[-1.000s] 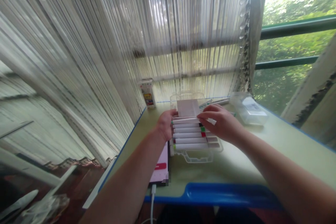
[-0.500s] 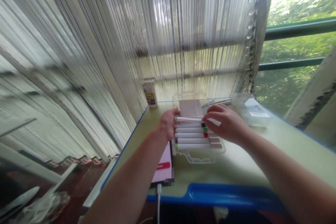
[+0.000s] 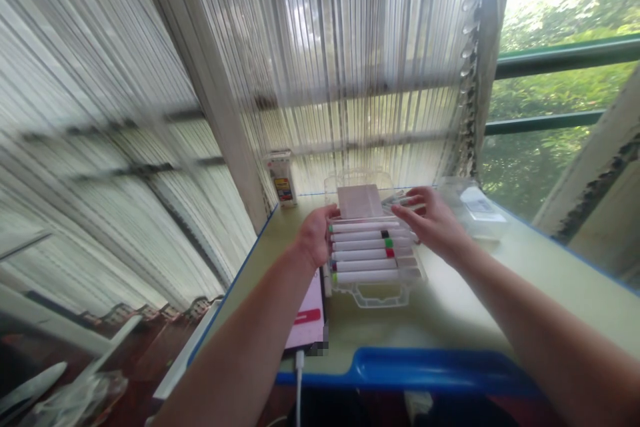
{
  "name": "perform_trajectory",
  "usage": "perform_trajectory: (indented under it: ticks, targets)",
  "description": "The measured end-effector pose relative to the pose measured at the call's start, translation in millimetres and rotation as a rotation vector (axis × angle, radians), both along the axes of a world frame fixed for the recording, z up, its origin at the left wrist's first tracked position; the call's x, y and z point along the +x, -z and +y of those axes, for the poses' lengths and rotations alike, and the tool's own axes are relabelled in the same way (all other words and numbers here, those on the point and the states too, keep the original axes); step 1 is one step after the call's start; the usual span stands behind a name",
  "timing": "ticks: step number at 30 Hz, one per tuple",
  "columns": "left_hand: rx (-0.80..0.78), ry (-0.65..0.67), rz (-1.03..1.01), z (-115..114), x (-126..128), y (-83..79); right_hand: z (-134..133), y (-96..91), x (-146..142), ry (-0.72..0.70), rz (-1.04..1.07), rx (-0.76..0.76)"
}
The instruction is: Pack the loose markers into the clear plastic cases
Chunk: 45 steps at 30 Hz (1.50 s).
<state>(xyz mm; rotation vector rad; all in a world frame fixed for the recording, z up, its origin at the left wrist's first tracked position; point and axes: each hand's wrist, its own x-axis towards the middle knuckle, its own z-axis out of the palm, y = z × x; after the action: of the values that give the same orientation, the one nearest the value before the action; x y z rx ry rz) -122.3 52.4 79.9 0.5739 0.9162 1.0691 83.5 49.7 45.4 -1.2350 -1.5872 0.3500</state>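
Note:
A clear plastic marker case (image 3: 381, 300) lies open on the table, its handle towards me. Several white markers (image 3: 365, 256) lie in it side by side, with green, black, red and purple ends showing. My left hand (image 3: 315, 235) grips the left edge of the case; its fingers are partly hidden. Over the case's far right corner, my right hand (image 3: 434, 219) has its fingers apart and nothing visible between them. Its fingertips are near some thin, pale sticks or pens (image 3: 393, 199) behind the case. A flat pinkish-grey panel (image 3: 359, 201) stands at the back of the case.
A phone (image 3: 306, 327) with a white cable (image 3: 299, 373) lies under my left forearm. At the back left stands a small box (image 3: 283, 180). A clear plastic container (image 3: 475, 210) sits at the right. The table's front edge has a blue tray (image 3: 430, 367). Sheer curtains hang behind.
My right hand has let go of the white marker, which now lies at the far end of the row. That hand has moved slightly right and opened. My left hand stays on the case.

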Motion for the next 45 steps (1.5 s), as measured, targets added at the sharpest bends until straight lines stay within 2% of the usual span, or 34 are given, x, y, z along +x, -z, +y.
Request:
perform_trajectory:
  ticks: [2,4,5,8,13,16,22,28,33,38,42,45]
  targets:
    - [0.004,0.055,0.032,-1,1,-0.8,1,1.0,-2,-0.166,0.126,-0.201]
    - [0.022,0.092,0.056,-2,1,-0.9,0,2.0,-5,-0.329,0.219,-0.297]
    - [0.030,0.108,0.058,-2,1,-0.8,-1,2.1,-7,-0.368,0.274,-0.318]
    - [0.089,0.187,0.069,-5,2,0.3,-4,-1.2,-11,-0.368,0.463,-0.415]
    - [0.313,0.277,0.063,-6,2,3.3,-11,-12.6,-11,-0.350,0.659,-0.606]
    - [0.314,0.265,0.067,-5,3,4.1,-12,-15.0,-9,-0.357,0.675,-0.635]
    - [0.324,0.159,0.106,-6,6,5.3,-11,-15.8,-8,-0.342,0.614,-0.619]
    - [0.323,0.136,0.115,-8,6,4.9,-10,-15.5,-7,-0.390,0.642,-0.640]
    - [0.316,0.139,0.093,-7,4,3.5,-6,-11.8,-6,-0.383,0.686,-0.597]
    - [0.296,0.083,0.082,-2,4,7.0,-6,-10.5,-8,-0.572,0.788,-0.631]
    - [0.294,0.115,0.087,-2,7,7.7,-7,-14.6,-6,-0.578,0.833,-0.783]
    - [0.331,0.127,0.051,-4,5,3.1,-6,-19.4,-1,-0.617,0.954,-0.770]
